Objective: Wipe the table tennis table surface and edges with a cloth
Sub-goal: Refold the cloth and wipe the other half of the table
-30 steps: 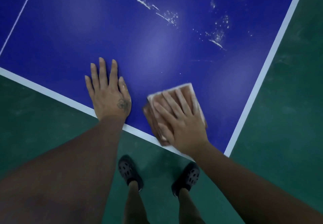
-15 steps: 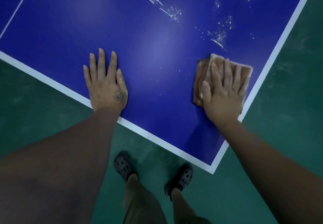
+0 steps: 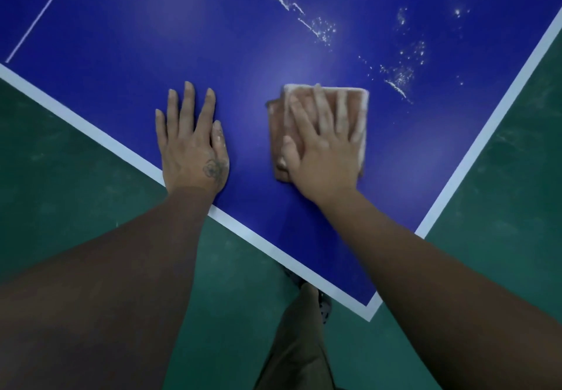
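While pinned flat, folded brownish cloth (image 3: 359, 106) looks white-edged.

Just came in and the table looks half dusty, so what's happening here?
A person is wiping the blue table tennis table near its corner. The right hand presses a folded cloth flat on the surface, while the left hand rests palm down beside it, by the white edge line. White specks and streaks lie just beyond the cloth, not yet wiped.
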Action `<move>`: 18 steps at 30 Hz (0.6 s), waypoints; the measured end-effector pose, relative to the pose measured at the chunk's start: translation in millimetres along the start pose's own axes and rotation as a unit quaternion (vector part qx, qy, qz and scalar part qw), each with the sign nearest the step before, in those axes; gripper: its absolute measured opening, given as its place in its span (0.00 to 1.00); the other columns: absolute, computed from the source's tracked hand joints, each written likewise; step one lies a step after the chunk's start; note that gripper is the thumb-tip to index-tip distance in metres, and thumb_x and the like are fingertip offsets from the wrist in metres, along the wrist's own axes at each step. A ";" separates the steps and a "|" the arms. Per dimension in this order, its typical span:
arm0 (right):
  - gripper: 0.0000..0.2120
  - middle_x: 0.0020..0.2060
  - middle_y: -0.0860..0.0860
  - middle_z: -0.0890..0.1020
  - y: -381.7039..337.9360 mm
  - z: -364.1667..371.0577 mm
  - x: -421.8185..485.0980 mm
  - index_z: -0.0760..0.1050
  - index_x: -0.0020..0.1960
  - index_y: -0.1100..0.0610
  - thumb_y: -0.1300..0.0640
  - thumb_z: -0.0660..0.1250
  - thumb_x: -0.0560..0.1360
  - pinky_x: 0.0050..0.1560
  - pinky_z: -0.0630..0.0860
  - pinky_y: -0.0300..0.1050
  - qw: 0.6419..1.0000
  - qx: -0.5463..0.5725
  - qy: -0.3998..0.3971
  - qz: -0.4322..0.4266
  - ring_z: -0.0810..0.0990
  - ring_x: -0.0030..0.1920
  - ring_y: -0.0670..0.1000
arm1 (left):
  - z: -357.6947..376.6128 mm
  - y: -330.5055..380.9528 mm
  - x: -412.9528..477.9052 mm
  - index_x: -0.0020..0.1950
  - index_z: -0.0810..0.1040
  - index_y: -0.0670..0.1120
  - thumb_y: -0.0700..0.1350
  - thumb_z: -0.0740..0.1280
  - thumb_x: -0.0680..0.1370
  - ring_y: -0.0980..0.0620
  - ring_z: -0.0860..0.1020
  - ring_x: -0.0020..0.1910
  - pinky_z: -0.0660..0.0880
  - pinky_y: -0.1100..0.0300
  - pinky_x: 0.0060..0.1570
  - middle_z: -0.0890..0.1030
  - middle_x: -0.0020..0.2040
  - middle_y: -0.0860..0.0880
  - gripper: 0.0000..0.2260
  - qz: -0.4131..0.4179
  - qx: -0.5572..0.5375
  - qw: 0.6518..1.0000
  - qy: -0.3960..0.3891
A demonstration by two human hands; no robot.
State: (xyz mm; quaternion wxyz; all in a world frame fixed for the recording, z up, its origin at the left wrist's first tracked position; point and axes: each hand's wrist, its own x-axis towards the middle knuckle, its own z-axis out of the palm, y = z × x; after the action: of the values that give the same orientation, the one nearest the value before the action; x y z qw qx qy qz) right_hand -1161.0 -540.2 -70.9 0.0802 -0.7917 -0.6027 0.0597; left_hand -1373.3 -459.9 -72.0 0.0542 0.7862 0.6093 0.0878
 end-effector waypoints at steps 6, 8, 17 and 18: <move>0.34 0.87 0.49 0.58 18.3 4.6 -120.1 0.56 0.87 0.42 0.40 0.60 0.84 0.81 0.51 0.74 0.980 0.015 -0.049 -0.195 0.53 0.87 0.61 | -1.6 1.2 -0.1 0.88 0.61 0.52 0.54 0.50 0.91 0.42 0.52 0.89 0.48 0.40 0.87 0.58 0.89 0.47 0.24 -0.003 -0.009 1.000 0.006; 0.35 0.87 0.49 0.56 55.9 -6.6 -157.4 0.55 0.87 0.44 0.38 0.60 0.84 0.80 0.54 0.76 0.971 -0.018 -0.080 -0.226 0.52 0.87 0.61 | -2.4 0.8 0.0 0.88 0.61 0.52 0.54 0.49 0.91 0.42 0.52 0.89 0.48 0.40 0.87 0.57 0.89 0.47 0.24 -0.004 -0.002 1.000 0.005; 0.31 0.87 0.51 0.56 95.4 -21.3 -62.0 0.57 0.87 0.45 0.38 0.55 0.86 0.83 0.49 0.72 0.998 -0.050 -0.021 -0.032 0.50 0.87 0.61 | -8.1 3.9 -2.7 0.88 0.62 0.51 0.54 0.50 0.91 0.42 0.53 0.89 0.48 0.42 0.87 0.59 0.89 0.46 0.25 -0.007 -0.008 1.000 -0.004; 0.31 0.87 0.50 0.56 78.2 -17.9 -50.6 0.57 0.87 0.44 0.38 0.55 0.86 0.83 0.48 0.72 0.999 -0.045 -0.015 -0.010 0.50 0.87 0.61 | -8.9 3.4 -3.3 0.88 0.62 0.50 0.53 0.49 0.91 0.43 0.53 0.89 0.49 0.42 0.87 0.59 0.89 0.46 0.25 -0.005 -0.010 1.000 -0.005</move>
State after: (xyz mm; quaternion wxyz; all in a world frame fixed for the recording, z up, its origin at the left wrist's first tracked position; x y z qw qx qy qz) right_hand -1097.1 -610.3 -69.0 0.0355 -0.7876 -0.6136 0.0438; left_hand -1372.7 -464.2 -62.8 0.0656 0.7827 0.6124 0.0894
